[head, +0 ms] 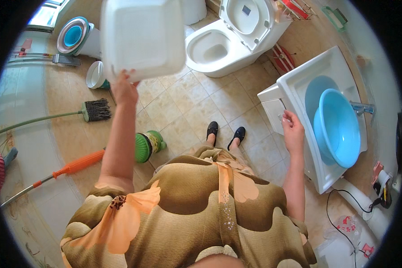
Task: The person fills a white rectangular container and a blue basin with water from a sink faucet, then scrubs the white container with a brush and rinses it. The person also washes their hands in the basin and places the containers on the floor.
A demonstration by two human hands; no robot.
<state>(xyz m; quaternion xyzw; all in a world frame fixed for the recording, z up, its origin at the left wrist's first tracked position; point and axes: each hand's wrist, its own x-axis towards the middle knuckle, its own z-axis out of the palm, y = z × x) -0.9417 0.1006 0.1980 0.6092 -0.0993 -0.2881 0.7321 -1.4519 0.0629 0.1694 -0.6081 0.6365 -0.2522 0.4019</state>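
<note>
My left hand (125, 87) grips the near edge of a white plastic tub or lid (143, 37), held raised at the top of the view. The tub is slightly blurred, and its flat side faces me. On the right, my right hand (292, 129) has its fingers pinched on a small clear knob (281, 117) at the white cabinet door (272, 109) under the washbasin. A narrow dark gap shows along the door's upper edge. Above the cabinet, a light blue plastic basin (341, 130) sits tilted in the white washbasin (289, 78), beside the faucet (363, 108).
A toilet (204, 68) with its lid raised stands ahead. Along the left are a white bucket (95, 75), a broom (97, 110), an orange mop handle (80, 163) and a green ribbed container (143, 147). A black cord (328, 207) hangs at the lower right.
</note>
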